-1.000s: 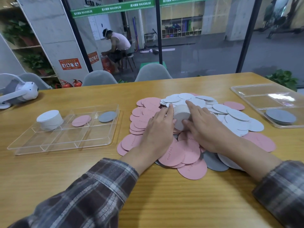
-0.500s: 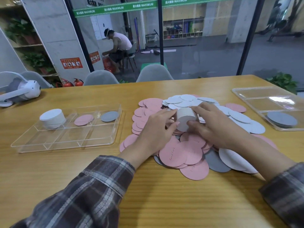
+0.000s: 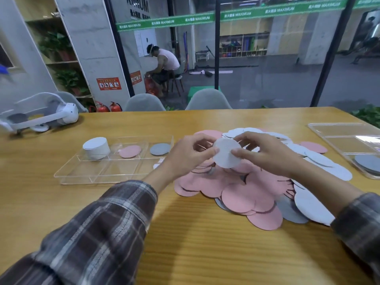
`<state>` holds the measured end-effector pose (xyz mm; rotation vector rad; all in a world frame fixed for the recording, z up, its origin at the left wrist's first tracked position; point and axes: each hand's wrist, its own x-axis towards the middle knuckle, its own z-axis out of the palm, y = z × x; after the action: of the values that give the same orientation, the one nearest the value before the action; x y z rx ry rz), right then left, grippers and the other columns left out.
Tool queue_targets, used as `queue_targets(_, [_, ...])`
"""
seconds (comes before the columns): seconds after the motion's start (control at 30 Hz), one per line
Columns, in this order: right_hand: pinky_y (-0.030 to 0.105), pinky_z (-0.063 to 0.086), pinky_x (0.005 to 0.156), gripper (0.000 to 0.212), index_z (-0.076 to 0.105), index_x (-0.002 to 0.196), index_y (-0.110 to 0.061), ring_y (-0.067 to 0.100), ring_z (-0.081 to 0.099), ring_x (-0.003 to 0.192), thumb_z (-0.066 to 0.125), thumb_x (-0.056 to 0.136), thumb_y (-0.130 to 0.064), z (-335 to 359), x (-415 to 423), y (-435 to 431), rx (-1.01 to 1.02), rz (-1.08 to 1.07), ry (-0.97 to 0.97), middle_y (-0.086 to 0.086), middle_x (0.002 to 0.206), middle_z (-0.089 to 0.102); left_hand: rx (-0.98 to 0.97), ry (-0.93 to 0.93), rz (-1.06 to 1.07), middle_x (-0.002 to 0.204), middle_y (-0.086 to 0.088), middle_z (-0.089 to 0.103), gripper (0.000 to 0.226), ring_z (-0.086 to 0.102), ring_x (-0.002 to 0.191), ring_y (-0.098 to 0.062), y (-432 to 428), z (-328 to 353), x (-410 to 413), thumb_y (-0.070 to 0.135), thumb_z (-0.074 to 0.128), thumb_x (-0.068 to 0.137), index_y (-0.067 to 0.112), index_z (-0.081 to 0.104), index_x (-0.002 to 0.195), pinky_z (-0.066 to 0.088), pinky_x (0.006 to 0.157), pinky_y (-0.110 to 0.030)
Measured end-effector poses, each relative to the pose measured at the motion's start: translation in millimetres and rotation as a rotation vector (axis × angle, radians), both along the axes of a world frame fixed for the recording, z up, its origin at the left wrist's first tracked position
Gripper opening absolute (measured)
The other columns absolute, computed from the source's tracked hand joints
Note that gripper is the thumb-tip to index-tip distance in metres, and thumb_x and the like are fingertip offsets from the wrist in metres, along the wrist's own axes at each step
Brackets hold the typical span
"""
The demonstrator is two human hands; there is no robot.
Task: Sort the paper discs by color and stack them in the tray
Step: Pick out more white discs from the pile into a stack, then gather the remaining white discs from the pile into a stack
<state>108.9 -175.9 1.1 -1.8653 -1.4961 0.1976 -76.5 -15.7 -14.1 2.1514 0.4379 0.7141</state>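
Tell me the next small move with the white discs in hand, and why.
Probably carry the held discs left and set them on the white stack in the tray. The left hand and right hand both pinch them above the pile, and that stack's compartment already takes white; a pink disc and grey disc lie in the neighbouring ones.

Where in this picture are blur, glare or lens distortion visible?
Head view: motion blur smears the left plaid sleeve; the left hand, right hand and the white disc stack they hold look fairly sharp; a glare patch lies on the right clear tray; the wide lens makes the dark window frames lean outward.
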Motion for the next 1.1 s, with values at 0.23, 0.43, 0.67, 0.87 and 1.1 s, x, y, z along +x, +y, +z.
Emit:
queue_targets(0.23, [0.015,0.044,0.072,0.029,0.068,0.115,-0.029,-0.003,0.06,0.08,0.07,0.09,-0.044,8,-48,66,-0.034,0.099,0.074,-0.012,0.096,0.068,-0.071,0.003,0.083,0.103,-0.012,0.077,0.018,0.073,0.084,-0.022,44,13,-64,0.017,0.075,0.095,0.011,0.078,0.112,0.062,0.082,-0.034])
queue_targets(0.43, [0.024,0.044,0.071,0.03,0.07,0.115,-0.023,0.004,0.06,0.075,0.068,0.092,-0.042,11,-97,125,-0.065,0.195,0.096,-0.007,0.092,0.071,-0.101,0.031,0.225,0.09,-0.003,0.08,0.01,0.075,0.08,-0.016,78,21,-124,0.021,0.076,0.094,0.017,0.08,0.102,0.062,0.084,-0.03])
queue_targets(0.67, [0.024,0.049,0.068,0.027,0.071,0.109,-0.019,0.007,0.062,0.079,0.067,0.093,-0.039,11,-159,188,-0.053,0.246,0.137,-0.007,0.095,0.071,-0.16,-0.003,0.362,0.09,0.001,0.079,0.014,0.076,0.079,-0.011,115,29,-189,0.018,0.074,0.096,0.01,0.079,0.106,0.057,0.073,-0.016])
queue_targets(0.87, [0.042,0.055,0.088,0.026,0.074,0.11,-0.015,0.022,0.067,0.089,0.064,0.095,-0.033,6,-204,242,-0.122,0.316,0.199,0.001,0.099,0.074,-0.189,-0.008,0.47,0.088,0.001,0.076,0.008,0.072,0.079,-0.009,144,25,-236,0.015,0.073,0.097,0.011,0.079,0.098,0.062,0.078,-0.023])
queue_targets(1.1, [0.038,0.049,0.077,0.025,0.075,0.106,-0.009,0.019,0.057,0.079,0.063,0.096,-0.028,0,-243,279,-0.141,0.317,0.168,0.0,0.084,0.066,-0.209,0.071,0.545,0.096,-0.006,0.08,0.008,0.074,0.083,-0.014,173,19,-269,0.019,0.073,0.096,0.017,0.08,0.095,0.062,0.077,-0.024])
